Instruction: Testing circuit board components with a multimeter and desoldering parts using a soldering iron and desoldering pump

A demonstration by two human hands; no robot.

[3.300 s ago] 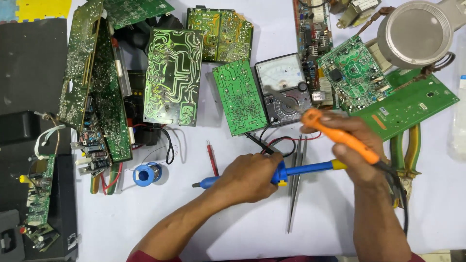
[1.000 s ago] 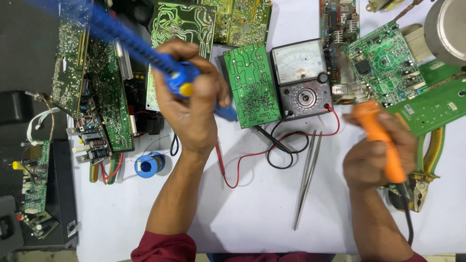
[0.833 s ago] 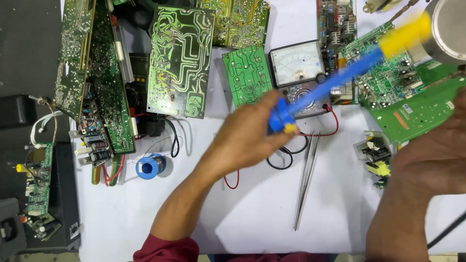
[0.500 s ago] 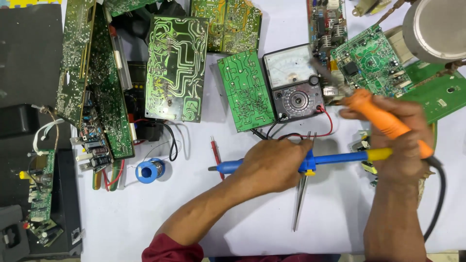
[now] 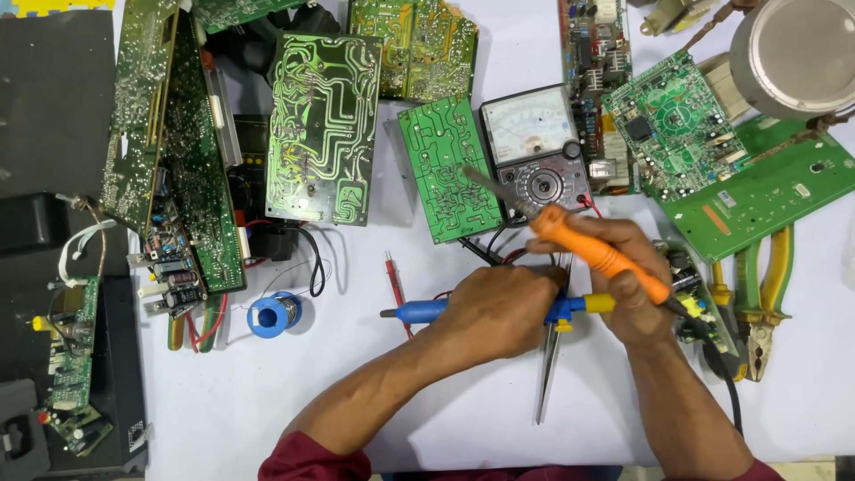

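White worktop [image 5: 499, 419] crowded with circuit boards. Head view: left hand [image 5: 499, 307] grips the blue desoldering pump [image 5: 419, 311] lying level; right hand [image 5: 623, 285] clasps the orange soldering iron [image 5: 597, 254] — its tip hangs over the multimeter [image 5: 534, 151], which it could scorch.

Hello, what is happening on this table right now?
A person sits at a white table covered with green circuit boards. The left hand grips a blue desoldering pump lying level. The right hand holds an orange-handled soldering iron, its metal tip pointing up-left over a small green board beside an analogue meter. Tweezers, a solder spool and pliers lie nearby.
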